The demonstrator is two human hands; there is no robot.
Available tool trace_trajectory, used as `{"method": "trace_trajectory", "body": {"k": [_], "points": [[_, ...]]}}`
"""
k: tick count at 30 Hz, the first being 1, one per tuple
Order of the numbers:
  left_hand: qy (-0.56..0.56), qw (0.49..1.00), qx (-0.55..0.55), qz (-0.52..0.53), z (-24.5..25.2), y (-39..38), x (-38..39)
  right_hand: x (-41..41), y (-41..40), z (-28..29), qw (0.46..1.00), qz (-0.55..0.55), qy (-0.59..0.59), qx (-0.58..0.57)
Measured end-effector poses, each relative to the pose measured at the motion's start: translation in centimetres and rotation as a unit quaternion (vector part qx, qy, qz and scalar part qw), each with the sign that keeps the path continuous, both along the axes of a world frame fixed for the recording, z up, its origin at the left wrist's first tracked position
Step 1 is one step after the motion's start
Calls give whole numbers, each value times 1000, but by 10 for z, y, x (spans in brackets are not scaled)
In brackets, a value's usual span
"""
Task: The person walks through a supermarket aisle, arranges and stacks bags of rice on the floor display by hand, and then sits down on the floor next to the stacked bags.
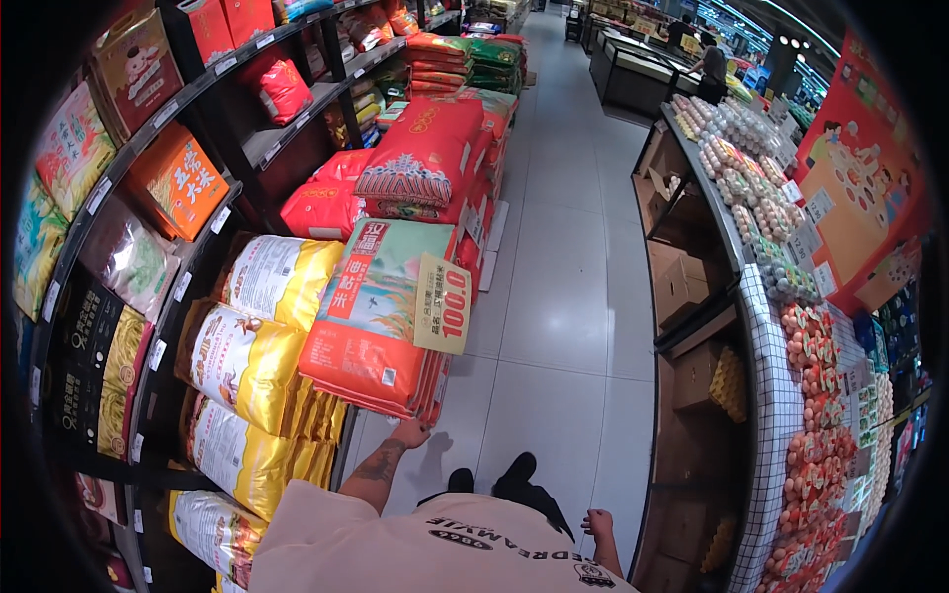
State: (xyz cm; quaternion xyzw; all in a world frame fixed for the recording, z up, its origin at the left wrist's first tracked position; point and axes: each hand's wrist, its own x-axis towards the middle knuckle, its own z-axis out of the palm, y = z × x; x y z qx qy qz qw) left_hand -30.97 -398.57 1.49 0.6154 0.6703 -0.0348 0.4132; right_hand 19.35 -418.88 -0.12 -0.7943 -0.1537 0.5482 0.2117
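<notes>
My left hand (410, 432) is at the near lower corner of a stack of rice bags, where its fingers meet the bags' edge and are partly hidden. The top rice bag (371, 311) is green and orange with a printed landscape. A pale yellow price card (442, 304) lies over its right side. Down at my right side hangs my right hand (597, 522), holding nothing, with its fingers loosely bent above the floor.
Yellow-and-white sacks (245, 356) are piled left of the stack, beside shelving (178, 111) with packaged goods. Large red rice bags (426, 152) lie beyond. A tiled aisle (563, 296) separates these from a stand with packed eggs (815, 445). A person (712, 67) is farther off.
</notes>
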Motion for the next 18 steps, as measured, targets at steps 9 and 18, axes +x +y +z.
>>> {"method": "trace_trajectory", "body": {"k": [9,18], "points": [[82,986,-144,34,-31,-23,2,42,137,21,971,178,-58,-151],[-8,996,1,84,11,130,99,137,423,-16,975,162,-60,138]]}}
